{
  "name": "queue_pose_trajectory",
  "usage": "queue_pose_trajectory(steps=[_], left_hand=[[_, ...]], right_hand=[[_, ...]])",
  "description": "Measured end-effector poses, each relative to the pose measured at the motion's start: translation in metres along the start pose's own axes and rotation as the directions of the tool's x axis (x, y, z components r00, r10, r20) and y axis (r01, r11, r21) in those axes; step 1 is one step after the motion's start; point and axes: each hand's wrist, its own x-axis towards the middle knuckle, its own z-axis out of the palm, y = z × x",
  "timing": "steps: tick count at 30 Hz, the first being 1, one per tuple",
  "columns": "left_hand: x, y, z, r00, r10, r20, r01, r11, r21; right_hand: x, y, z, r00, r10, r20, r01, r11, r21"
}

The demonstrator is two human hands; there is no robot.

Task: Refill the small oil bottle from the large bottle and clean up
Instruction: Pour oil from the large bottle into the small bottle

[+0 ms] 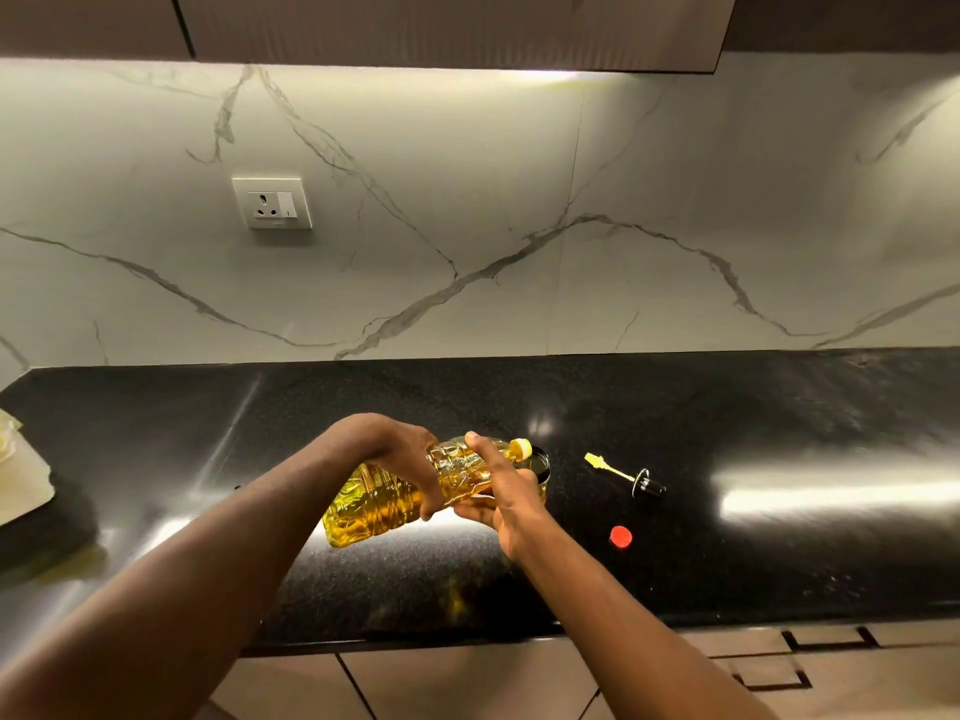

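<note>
The large clear bottle (374,501) of yellow oil is tipped nearly flat, its yellow mouth (520,449) over the open top of the small dark bottle (540,462). My left hand (400,459) grips the big bottle around its middle from above. My right hand (498,491) holds its neck end, thumb on top, fingers curled underneath; most of the small bottle is hidden behind this hand. The small bottle's black cap with its yellow brush (631,478) lies on the counter to the right. A red cap (621,536) lies nearer the front edge.
The black granite counter (779,433) runs wall to wall, with a marble backsplash behind and a socket (271,202) on it. A pale cloth or paper (21,480) lies at the far left. Drawers sit below the front edge.
</note>
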Motion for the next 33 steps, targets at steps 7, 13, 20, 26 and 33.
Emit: queue_pose_trajectory(steps=[7,13,20,26,33], left_hand=[[0.0004,0.0016,-0.0012,1.0,0.0,0.002,0.0,1.0,0.009],[0.0005,0.0027,-0.0022,1.0,0.007,0.001,-0.007,1.0,0.016],[0.0015,0.0015,-0.0025,1.0,0.003,-0.008,-0.003,1.0,0.028],[0.0008,0.0008,-0.0037,1.0,0.01,0.0,-0.01,1.0,0.016],[0.0,0.0006,-0.0041,1.0,0.02,-0.003,-0.02,1.0,0.008]], right_hand=[[0.0027,0.0,-0.0006,1.0,0.003,0.003,-0.003,1.0,0.011],[0.002,-0.001,-0.0005,1.0,0.004,-0.001,-0.004,1.0,0.008],[0.0034,0.0001,0.0005,1.0,0.005,-0.001,-0.005,1.0,0.006],[0.0013,-0.0022,0.0025,1.0,0.007,-0.006,-0.007,1.0,0.007],[0.0004,-0.0034,0.0033,1.0,0.006,-0.01,-0.006,1.0,0.0]])
